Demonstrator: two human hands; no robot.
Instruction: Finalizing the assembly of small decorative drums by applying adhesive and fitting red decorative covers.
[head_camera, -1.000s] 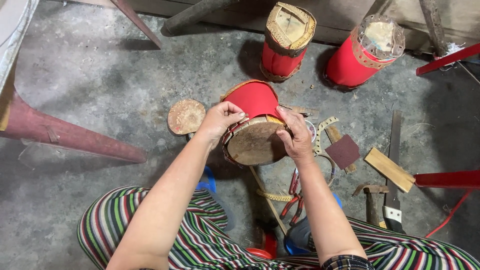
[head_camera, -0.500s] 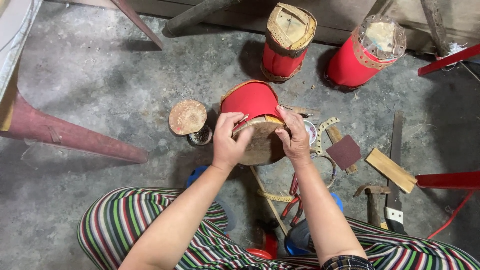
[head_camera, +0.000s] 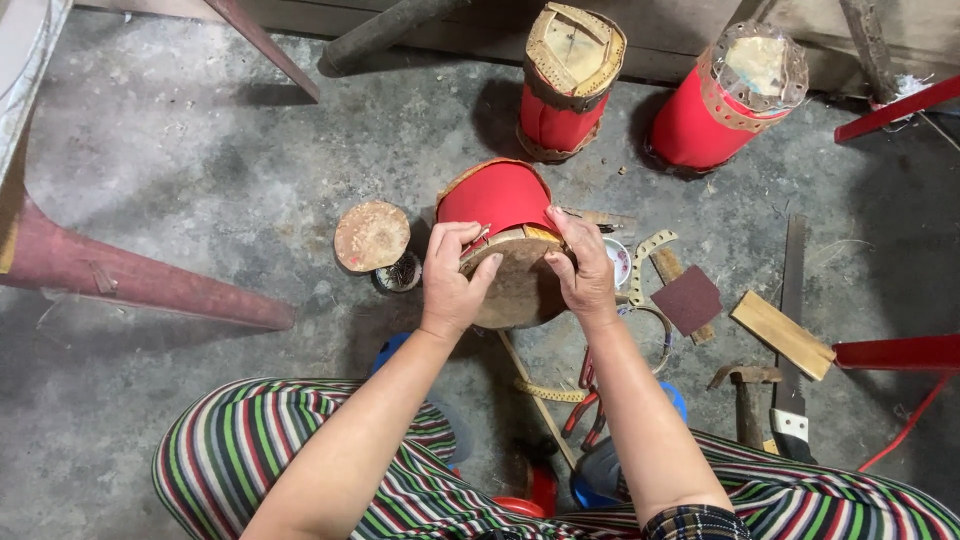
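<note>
Head view, looking straight down: a small red drum (head_camera: 497, 196) lies tipped on its side on the concrete floor (head_camera: 180, 170), right in front of the seated person's striped knees. Its long axis runs away from the person, slightly tilted; the bare hide head (head_camera: 515, 285) faces back toward the person and up at the camera, the far end points toward the wall.

The left hand (head_camera: 452, 282) clamps the left edge of that hide head, thumb laid across the skin, fingers curled over the rim where red body meets hide. The right hand (head_camera: 580, 268) grips the right edge, fingers pinched tight on the rim, something small and thin showing between the fingertips of the left; what it is, I cannot tell. Both hands are clenched on the drum.

Taking the drum as the landmark: just left of it stands a round wooden disc (head_camera: 371, 236) on a small tin. Beyond it, near the wall, two more red drums stand upright, one with a patched hide top (head_camera: 572, 75), one with a ragged studded top (head_camera: 735, 95). To its right lie a dark red sandpaper square (head_camera: 691, 300), a pale wood block (head_camera: 782, 333), a hand saw (head_camera: 790, 340) and a hammer (head_camera: 747, 395). Below it, between the knees, red-handled pliers (head_camera: 585, 400) rest on the floor. Far left of it slants a red wooden leg (head_camera: 140, 280).
</note>
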